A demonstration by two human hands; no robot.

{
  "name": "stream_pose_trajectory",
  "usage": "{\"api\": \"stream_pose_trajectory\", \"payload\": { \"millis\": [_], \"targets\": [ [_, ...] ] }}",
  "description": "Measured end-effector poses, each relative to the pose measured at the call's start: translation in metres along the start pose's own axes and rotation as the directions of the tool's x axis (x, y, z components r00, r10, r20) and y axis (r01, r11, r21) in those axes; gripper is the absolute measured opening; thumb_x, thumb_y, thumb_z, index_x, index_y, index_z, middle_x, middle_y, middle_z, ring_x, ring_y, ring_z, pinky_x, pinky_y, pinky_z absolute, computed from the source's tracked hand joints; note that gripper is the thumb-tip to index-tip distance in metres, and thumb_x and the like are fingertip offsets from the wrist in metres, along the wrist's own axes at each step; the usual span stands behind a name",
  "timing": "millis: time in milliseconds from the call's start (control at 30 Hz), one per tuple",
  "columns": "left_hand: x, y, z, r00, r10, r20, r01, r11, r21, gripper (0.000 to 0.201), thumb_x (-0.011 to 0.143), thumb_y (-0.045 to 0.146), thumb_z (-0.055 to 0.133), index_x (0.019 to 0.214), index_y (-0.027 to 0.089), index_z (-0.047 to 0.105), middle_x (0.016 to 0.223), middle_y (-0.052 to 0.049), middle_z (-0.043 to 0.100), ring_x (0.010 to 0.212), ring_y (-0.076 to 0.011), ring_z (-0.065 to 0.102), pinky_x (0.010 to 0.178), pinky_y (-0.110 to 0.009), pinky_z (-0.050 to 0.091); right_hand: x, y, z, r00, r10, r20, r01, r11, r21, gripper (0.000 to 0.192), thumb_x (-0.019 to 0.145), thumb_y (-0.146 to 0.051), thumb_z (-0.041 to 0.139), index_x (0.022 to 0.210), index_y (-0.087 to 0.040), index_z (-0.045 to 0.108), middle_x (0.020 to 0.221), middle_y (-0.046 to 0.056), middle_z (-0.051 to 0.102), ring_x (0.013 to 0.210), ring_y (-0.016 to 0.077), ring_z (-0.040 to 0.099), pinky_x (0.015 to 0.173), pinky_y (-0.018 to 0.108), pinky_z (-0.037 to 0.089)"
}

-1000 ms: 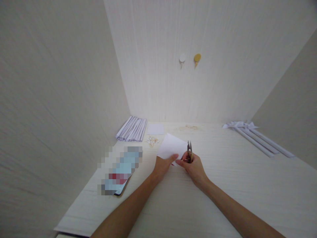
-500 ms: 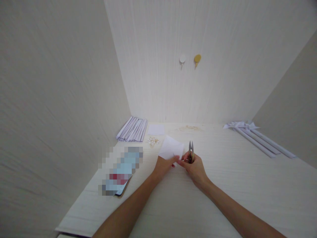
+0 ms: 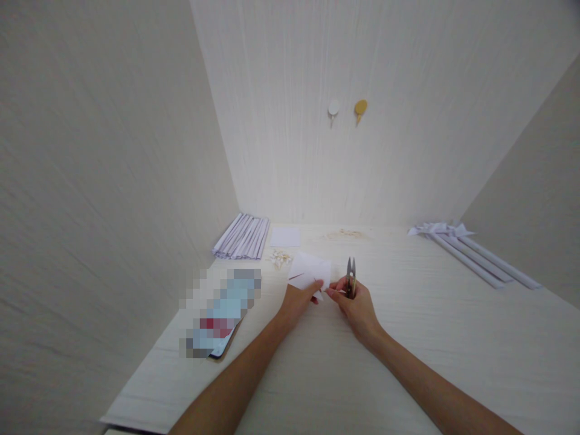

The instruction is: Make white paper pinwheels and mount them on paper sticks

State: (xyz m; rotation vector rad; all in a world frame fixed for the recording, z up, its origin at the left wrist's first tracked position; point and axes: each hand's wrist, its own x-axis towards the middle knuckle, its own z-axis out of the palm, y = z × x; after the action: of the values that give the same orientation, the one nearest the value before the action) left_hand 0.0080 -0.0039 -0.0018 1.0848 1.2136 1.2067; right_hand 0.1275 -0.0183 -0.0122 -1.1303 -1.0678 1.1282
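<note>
Nearest the viewer, two bare forearms reach forward over a pale wood-grain table (image 3: 317, 386). The left hand (image 3: 296, 302) is closed in a pinch on the near edge of a small white paper sheet (image 3: 310, 270), which is lifted off the table and tilted away from the person. The right hand (image 3: 356, 305) is curled shut around a pair of small thread snips (image 3: 350, 277), whose blades point upward and away; its fingertips meet the left hand's at the paper's near corner. How far apart the blades stand cannot be told. To the left of the arms lies a flat object, blurred out (image 3: 220, 311), on the table. Just beyond the held sheet sits a small heap of pale clippings (image 3: 280, 258), and behind that a white paper square (image 3: 285, 237) lies flat. Left of the square, against the side wall, rests a stack of folded paper strips (image 3: 242, 235). Far right, several long rolled paper tubes (image 3: 475, 257) lie together. On the back wall hang a white hook (image 3: 333, 109) and a yellow hook (image 3: 360, 109), side by side. No container is seen.
</note>
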Motion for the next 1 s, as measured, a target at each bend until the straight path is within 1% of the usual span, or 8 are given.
{"api": "stream_pose_trajectory", "payload": {
  "millis": [133, 267, 433, 533, 633, 733, 800, 1000],
  "targets": [
    [-0.001, 0.000, -0.003, 1.000, -0.012, 0.020, 0.009, 0.990, 0.138, 0.021, 0.059, 0.032, 0.058, 0.045, 0.017, 0.052, 0.045, 0.003, 0.052, 0.045, -0.0103, 0.048, 0.049, -0.023, 0.039, 0.000, 0.002, 0.000, 1.000, -0.011, -0.023, 0.012, 0.999, 0.035, 0.026, 0.053, -0.025, 0.069, 0.056, -0.017, 0.044, 0.065, 0.000, 0.057, 0.040, 0.0047, 0.036, 0.036, 0.020, 0.021],
    [-0.006, 0.007, -0.003, 0.999, -0.043, -0.022, 0.048, 0.946, 0.321, 0.033, 0.060, 0.037, 0.057, 0.034, 0.019, 0.046, 0.041, 0.002, 0.051, 0.048, -0.0121, 0.051, 0.058, -0.024, 0.040, 0.001, 0.002, 0.000, 1.000, -0.021, -0.018, 0.022, 0.999, 0.041, 0.025, 0.053, -0.025, 0.068, 0.058, -0.017, 0.045, 0.066, 0.000, 0.057, 0.040, 0.0046, 0.036, 0.035, 0.020, 0.020],
    [-0.009, 0.013, -0.002, 0.998, -0.059, -0.039, 0.069, 0.921, 0.384, 0.035, 0.061, 0.037, 0.056, 0.033, 0.020, 0.046, 0.042, 0.002, 0.052, 0.050, -0.0133, 0.052, 0.061, -0.025, 0.040, 0.001, 0.002, -0.001, 0.999, -0.032, -0.022, 0.032, 0.999, 0.030, 0.025, 0.055, -0.026, 0.068, 0.061, -0.018, 0.045, 0.066, -0.001, 0.056, 0.040, 0.0041, 0.034, 0.035, 0.020, 0.020],
    [-0.008, 0.011, -0.003, 0.999, -0.044, -0.014, 0.046, 0.929, 0.368, 0.032, 0.060, 0.037, 0.057, 0.035, 0.019, 0.049, 0.043, 0.002, 0.053, 0.051, -0.0134, 0.053, 0.061, -0.025, 0.040, 0.001, 0.002, -0.001, 0.999, -0.033, -0.035, 0.033, 0.999, 0.012, 0.027, 0.055, -0.030, 0.068, 0.062, -0.018, 0.044, 0.066, -0.003, 0.053, 0.038, 0.0028, 0.029, 0.034, 0.020, 0.018],
    [-0.005, 0.005, -0.004, 1.000, -0.012, 0.000, 0.011, 0.952, 0.307, 0.028, 0.060, 0.038, 0.058, 0.040, 0.019, 0.052, 0.043, 0.002, 0.052, 0.049, -0.0127, 0.052, 0.058, -0.025, 0.040, 0.000, 0.000, -0.001, 1.000, -0.020, -0.002, 0.020, 1.000, 0.016, 0.027, 0.062, -0.038, 0.063, 0.066, -0.018, 0.045, 0.055, -0.006, 0.044, 0.036, 0.0028, 0.025, 0.033, 0.019, 0.015],
    [0.000, -0.001, -0.006, 0.999, 0.034, -0.036, -0.027, 0.983, 0.182, 0.025, 0.060, 0.038, 0.058, 0.047, 0.017, 0.054, 0.045, 0.002, 0.052, 0.046, -0.0111, 0.049, 0.052, -0.023, 0.040, -0.001, -0.002, 0.000, 0.995, 0.003, 0.101, -0.009, 0.998, 0.057, 0.030, 0.075, -0.048, 0.044, 0.074, -0.018, 0.047, 0.054, -0.006, 0.039, 0.036, 0.0034, 0.024, 0.034, 0.019, 0.014],
    [0.003, -0.003, -0.007, 0.995, 0.063, -0.079, -0.056, 0.995, 0.088, 0.023, 0.060, 0.038, 0.059, 0.051, 0.017, 0.054, 0.048, 0.002, 0.053, 0.046, -0.0103, 0.049, 0.050, -0.022, 0.039, -0.002, -0.003, 0.000, 0.984, 0.019, 0.178, -0.024, 0.999, 0.029, 0.035, 0.078, -0.051, 0.036, 0.078, -0.018, 0.048, 0.055, -0.006, 0.038, 0.037, 0.0040, 0.024, 0.034, 0.019, 0.014],
    [0.005, 0.002, -0.008, 0.983, 0.065, -0.172, -0.079, 0.994, -0.076, 0.020, 0.059, 0.035, 0.060, 0.056, 0.015, 0.056, 0.054, 0.001, 0.054, 0.048, -0.0094, 0.049, 0.048, -0.022, 0.040, -0.003, -0.001, -0.002, 0.930, 0.010, 0.368, 0.073, 0.975, -0.210, 0.035, 0.080, -0.049, 0.034, 0.075, -0.017, 0.048, 0.050, -0.007, 0.028, 0.042, 0.0063, 0.026, 0.037, 0.020, 0.017]
  ]
}}
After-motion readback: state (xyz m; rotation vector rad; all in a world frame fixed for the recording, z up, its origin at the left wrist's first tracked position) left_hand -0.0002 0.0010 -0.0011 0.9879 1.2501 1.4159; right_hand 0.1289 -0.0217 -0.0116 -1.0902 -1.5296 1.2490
